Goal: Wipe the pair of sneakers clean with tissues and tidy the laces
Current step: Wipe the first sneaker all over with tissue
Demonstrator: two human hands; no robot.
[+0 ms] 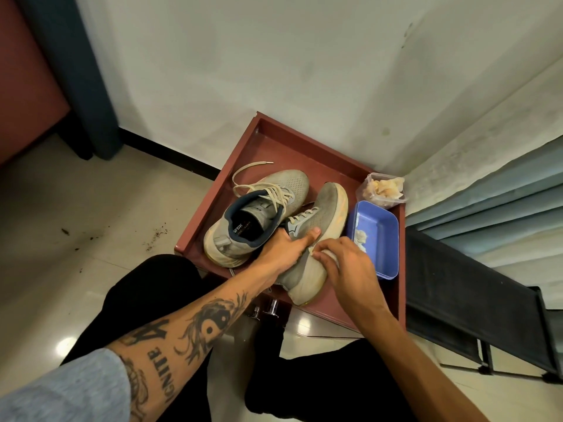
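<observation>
Two grey sneakers lie in a red-brown tray [268, 129]. The left sneaker [259, 208] stands upright with its laces loose and one end trailing toward the tray's back. The right sneaker [320, 226] is tipped on its side. My left hand [286, 248] grips the right sneaker at its collar, thumb along the upper. My right hand [344, 263] presses a small white tissue [312, 250] against the heel side of that sneaker; most of the tissue is hidden under my fingers.
A blue tub [387, 239] holding a crumpled tissue sits at the tray's right. Behind it stands a clear container [380, 190] of used tissues. A dark rack [475, 293] is on the right, the wall behind, dirt specks on the tiled floor [91, 226] at left.
</observation>
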